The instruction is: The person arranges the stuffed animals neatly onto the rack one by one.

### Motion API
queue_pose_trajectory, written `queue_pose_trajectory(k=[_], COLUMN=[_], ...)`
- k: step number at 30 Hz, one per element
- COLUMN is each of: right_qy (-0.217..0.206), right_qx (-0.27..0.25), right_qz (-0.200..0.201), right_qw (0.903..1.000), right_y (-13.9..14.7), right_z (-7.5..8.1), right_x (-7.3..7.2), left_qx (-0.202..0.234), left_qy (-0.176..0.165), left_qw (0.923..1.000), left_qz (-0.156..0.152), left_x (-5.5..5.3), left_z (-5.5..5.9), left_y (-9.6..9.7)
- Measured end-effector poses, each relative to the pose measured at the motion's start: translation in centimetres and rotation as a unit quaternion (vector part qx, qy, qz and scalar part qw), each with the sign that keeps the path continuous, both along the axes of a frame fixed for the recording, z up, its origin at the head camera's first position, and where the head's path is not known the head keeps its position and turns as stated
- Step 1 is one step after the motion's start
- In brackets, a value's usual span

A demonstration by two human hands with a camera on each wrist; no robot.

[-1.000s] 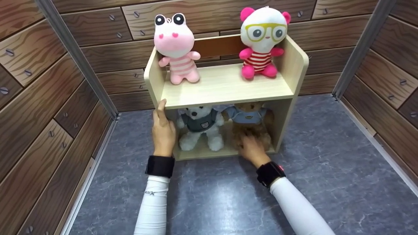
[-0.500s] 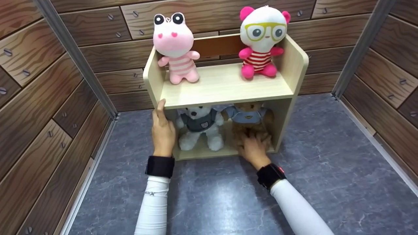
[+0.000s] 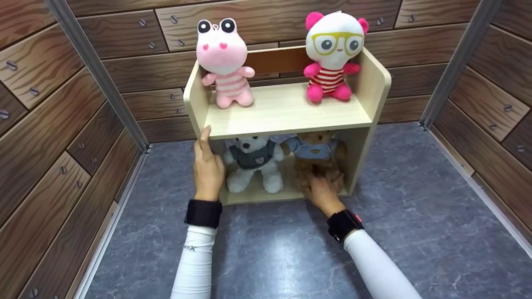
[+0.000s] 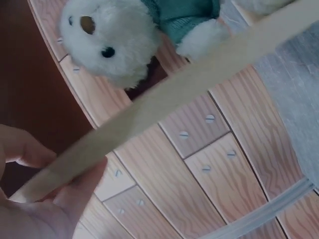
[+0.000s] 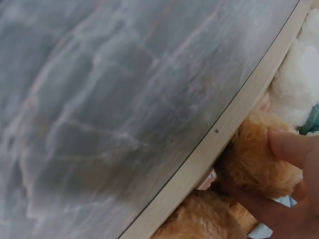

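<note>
A two-tier pale wooden shelf (image 3: pixel 286 109) stands in the middle of the head view. My left hand (image 3: pixel 208 171) grips the front edge of its left side panel (image 4: pixel 149 110), thumb on one face and fingers on the other. In the lower compartment sits a brown teddy bear (image 3: pixel 314 148) in a light blue top, its head partly hidden by the upper board. My right hand (image 3: pixel 323 192) holds one of the bear's furry legs (image 5: pixel 259 154) between thumb and fingers. Left of it sits a white teddy bear (image 3: pixel 254 155) in a dark green top.
On the upper tier, a pink frog-like plush (image 3: pixel 228 62) sits at the left and a panda plush (image 3: pixel 332 54) with yellow glasses at the right. Wood-patterned walls (image 3: pixel 54 108) enclose three sides. Grey marbled floor (image 3: pixel 266 249) lies in front of the shelf.
My right fingers have shifted slightly over the brown teddy bear's legs. The left hand keeps its grip, and the shelf and plush toys stay in place.
</note>
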State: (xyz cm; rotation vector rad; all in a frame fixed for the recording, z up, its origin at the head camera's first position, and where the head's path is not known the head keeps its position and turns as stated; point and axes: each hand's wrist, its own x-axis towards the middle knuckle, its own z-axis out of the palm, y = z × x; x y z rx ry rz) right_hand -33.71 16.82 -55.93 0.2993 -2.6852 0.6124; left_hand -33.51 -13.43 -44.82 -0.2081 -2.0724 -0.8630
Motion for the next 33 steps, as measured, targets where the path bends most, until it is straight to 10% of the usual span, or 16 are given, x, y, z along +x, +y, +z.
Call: queue_pose_trajectory(k=[5, 9, 12, 15, 19, 23, 33], right_qy=[-0.027, -0.025, -0.020, -0.015, -0.007, 0.009, 0.011], right_qx=[0.008, 0.013, 0.011, 0.011, 0.012, 0.008, 0.004], right_qz=[-0.009, -0.006, -0.003, -0.007, -0.006, -0.001, -0.007], right_qw=[0.9996, 0.9996, 0.9997, 0.9998, 0.9999, 0.9999, 0.9999], right_y=[-0.1, -0.1, 0.0, 0.1, 0.1, -0.1, -0.1], right_z=[0.0, 0.1, 0.1, -0.1, -0.4, -0.8, -0.3], right_x=[0.2, 0.2, 0.1, 0.0, 0.1, 0.4, 0.2], left_qx=[0.009, -0.017, -0.081, -0.152, -0.216, -0.271, -0.279], left_qy=[-0.006, 0.054, 0.063, -0.029, -0.196, -0.236, -0.187], left_qw=[0.9965, 0.9892, 0.9912, 0.9870, 0.9459, 0.9231, 0.9362], left_qz=[0.083, 0.135, 0.084, -0.041, -0.142, -0.137, -0.103], left_x=[1.9, 3.7, 4.4, 4.5, 4.0, 3.6, 2.6], left_z=[0.4, 0.4, -0.6, -2.7, -6.4, -9.3, -10.7], left_y=[1.7, 3.7, 5.6, 7.5, 9.6, 11.0, 11.5])
